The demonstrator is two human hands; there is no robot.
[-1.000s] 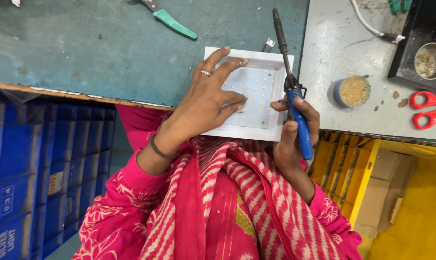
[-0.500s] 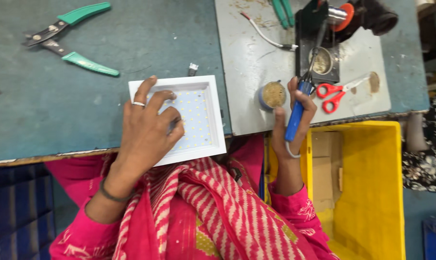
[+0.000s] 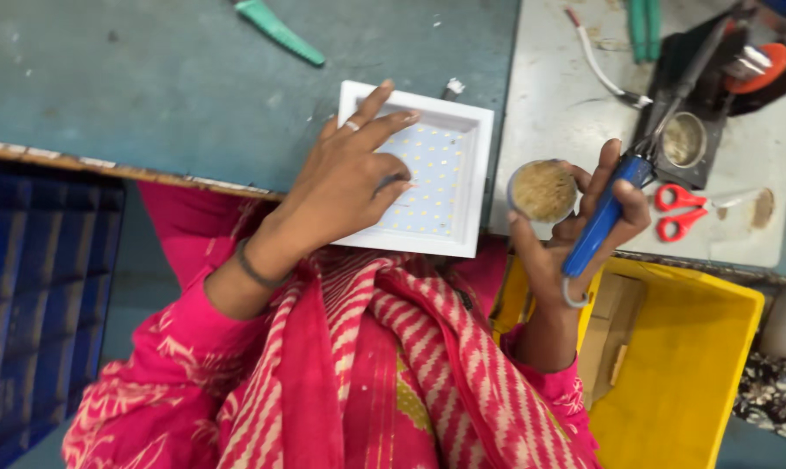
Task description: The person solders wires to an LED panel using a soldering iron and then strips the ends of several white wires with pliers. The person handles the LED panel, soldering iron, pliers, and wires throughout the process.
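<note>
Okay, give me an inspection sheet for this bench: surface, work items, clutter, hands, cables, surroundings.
Surface: worn teal bench top, grey metal sheet alongside.
Job's things: square white-framed LED panel; blue-handled soldering iron, tip at small round metal pot.
Clutter: round tin of brass wool, red-handled scissors, green-handled pliers.
Hands: left hand flat on panel; right hand grips iron.
Cables: white wire.
Surroundings: yellow crate, blue bins.

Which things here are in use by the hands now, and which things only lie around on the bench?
In use:
- left hand pressing on the white square LED panel
- right hand gripping the blue-handled soldering iron
- small round tin touching its fingers

Lying about:
- red scissors
- green-handled pliers
- yellow crate
</note>
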